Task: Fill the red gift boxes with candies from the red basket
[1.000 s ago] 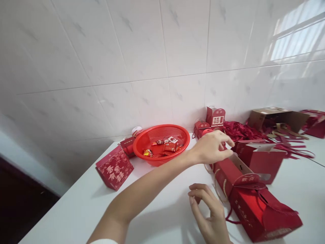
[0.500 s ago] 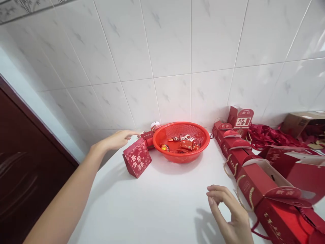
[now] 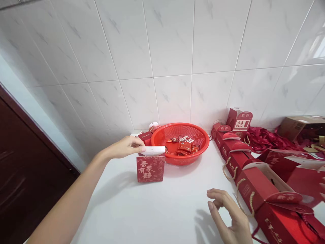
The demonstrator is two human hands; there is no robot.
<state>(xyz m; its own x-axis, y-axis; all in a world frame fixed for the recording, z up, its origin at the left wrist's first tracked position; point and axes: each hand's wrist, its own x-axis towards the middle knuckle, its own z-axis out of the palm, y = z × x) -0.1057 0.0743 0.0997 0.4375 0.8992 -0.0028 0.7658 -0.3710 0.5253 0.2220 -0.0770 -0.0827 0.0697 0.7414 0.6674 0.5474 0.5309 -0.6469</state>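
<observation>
A small dark red candy box [image 3: 150,171] with pale lettering stands on the white table. Its top flap is lifted and shows a white inner side. My left hand [image 3: 125,148] reaches in from the left and pinches that flap at its left end. Just behind the box is a red plastic basket [image 3: 205,144] with several wrapped candies [image 3: 185,146] in it. My right hand [image 3: 230,217] hovers over the table at the lower right, its fingers curved and apart, holding nothing.
Along the right runs a row of red gift boxes [image 3: 256,189] with rope handles. Behind them lie dark red ribbons [image 3: 271,137] and a cardboard box [image 3: 294,128]. More red packages [image 3: 146,137] sit left of the basket, near the tiled wall [image 3: 172,98].
My left hand has come down and taken hold of the candy box's flap, which is now lifted. The box has turned to face me more squarely. My right hand has barely moved.
</observation>
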